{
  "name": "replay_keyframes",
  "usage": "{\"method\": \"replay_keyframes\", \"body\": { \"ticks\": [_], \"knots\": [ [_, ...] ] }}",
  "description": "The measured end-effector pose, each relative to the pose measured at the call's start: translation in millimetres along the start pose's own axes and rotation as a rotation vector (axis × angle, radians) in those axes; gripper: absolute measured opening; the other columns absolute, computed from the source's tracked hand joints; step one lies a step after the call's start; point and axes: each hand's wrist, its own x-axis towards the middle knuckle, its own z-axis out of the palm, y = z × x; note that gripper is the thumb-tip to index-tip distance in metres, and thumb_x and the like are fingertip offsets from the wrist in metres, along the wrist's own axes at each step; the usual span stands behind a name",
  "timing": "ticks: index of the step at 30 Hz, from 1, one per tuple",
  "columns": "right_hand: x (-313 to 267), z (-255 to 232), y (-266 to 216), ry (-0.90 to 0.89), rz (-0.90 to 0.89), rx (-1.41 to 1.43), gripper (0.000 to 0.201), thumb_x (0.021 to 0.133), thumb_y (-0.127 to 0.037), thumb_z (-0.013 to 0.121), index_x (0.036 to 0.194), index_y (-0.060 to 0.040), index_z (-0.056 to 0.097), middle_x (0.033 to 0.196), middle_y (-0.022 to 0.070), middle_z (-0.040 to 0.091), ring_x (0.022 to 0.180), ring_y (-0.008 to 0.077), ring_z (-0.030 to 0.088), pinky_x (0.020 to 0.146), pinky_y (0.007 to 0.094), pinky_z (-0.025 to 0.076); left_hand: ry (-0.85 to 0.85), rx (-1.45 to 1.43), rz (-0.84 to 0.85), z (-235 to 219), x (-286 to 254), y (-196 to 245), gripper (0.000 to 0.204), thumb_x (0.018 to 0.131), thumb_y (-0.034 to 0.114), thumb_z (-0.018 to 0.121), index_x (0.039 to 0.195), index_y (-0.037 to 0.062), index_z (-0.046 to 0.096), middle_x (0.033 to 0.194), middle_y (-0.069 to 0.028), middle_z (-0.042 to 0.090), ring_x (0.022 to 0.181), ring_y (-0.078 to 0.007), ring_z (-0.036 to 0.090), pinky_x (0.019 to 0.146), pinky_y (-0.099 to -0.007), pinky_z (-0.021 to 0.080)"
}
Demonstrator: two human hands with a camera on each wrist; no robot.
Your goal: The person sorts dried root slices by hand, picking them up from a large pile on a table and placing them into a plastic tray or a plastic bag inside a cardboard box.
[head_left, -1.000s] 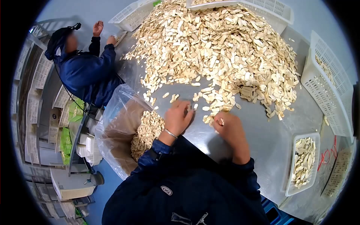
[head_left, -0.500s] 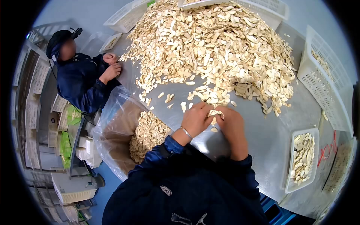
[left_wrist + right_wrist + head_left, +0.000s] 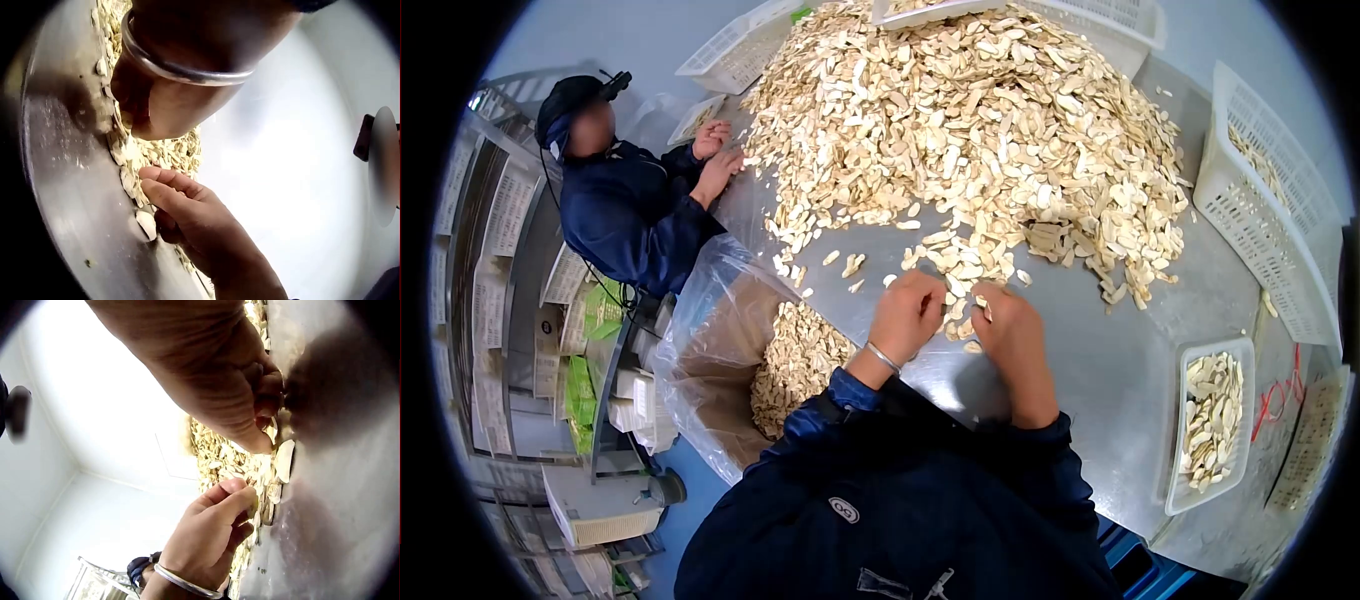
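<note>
Pale dried slices form a large heap on the metal table, with a loose strip of them reaching down to both hands. My left hand is at the left of this strip, fingers curled; in the right wrist view, the left thumb and forefinger pinch what looks like a small slice. My right hand, a little apart at the strip's right, pinches a pale slice between thumb and forefinger. The left wrist view shows the right hand low beside loose slices, its other fingers curled.
A plastic-lined box with slices stands at the left edge. At right are a small white tray of slices, red cord and a tall white basket. More baskets stand behind the heap. Another person is at the table's left side.
My hands came together over the near slices, then moved slightly apart, the left one going left. The other person's hands lowered from their raised position and now reach the heap's left edge.
</note>
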Motion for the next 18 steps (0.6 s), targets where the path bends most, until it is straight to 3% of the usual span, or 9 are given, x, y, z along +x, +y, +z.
{"method": "replay_keyframes", "body": {
  "ticks": [5, 11, 15, 18],
  "knots": [
    [-0.2, 0.0, -3.0, 0.030, 0.013, 0.043, 0.021, 0.085, -0.014, 0.071, 0.105, -0.0089, 0.069, 0.086, 0.0164, 0.067, 0.076, 0.0389, 0.065, 0.065, 0.0465, 0.051, 0.015, -0.110, -0.172, -14.4, -2.2, 2.3, 0.007, 0.085, 0.004, 0.066, 0.092, 0.0057, 0.068, 0.084, -0.0135, 0.064, 0.078, -0.0346, 0.063, 0.068, -0.0419, 0.051],
    [1.2, -1.0, -6.5, 0.063, 0.037, 0.063, 0.020, 0.085, -0.014, 0.072, 0.104, -0.0090, 0.069, 0.085, 0.0159, 0.067, 0.075, 0.0377, 0.065, 0.064, 0.0443, 0.051, 0.089, 0.116, 0.019, -12.8, -0.7, -9.2, 0.013, 0.084, 0.003, 0.066, 0.097, 0.0061, 0.069, 0.088, -0.0140, 0.065, 0.080, -0.0362, 0.063, 0.071, -0.0426, 0.052],
    [3.8, 0.6, 2.6, 0.150, 0.053, 0.090, 0.019, 0.086, -0.015, 0.071, 0.103, -0.0073, 0.070, 0.083, 0.0161, 0.068, 0.074, 0.0372, 0.066, 0.064, 0.0435, 0.052, -0.022, 0.164, 0.170, -6.6, 1.3, -10.7, 0.017, 0.082, 0.004, 0.068, 0.099, 0.0077, 0.070, 0.093, -0.0125, 0.067, 0.085, -0.0348, 0.063, 0.076, -0.0425, 0.052],
    [8.4, -4.6, 8.3, 0.210, 0.079, 0.099, 0.019, 0.087, -0.016, 0.070, 0.102, -0.0051, 0.071, 0.076, 0.0148, 0.067, 0.067, 0.0317, 0.066, 0.061, 0.0405, 0.050, -0.040, 0.160, 0.203, -1.8, 2.9, 1.0, 0.020, 0.081, 0.005, 0.070, 0.101, 0.0091, 0.070, 0.095, -0.0102, 0.068, 0.088, -0.0339, 0.063, 0.077, -0.0420, 0.053]
  ]
}}
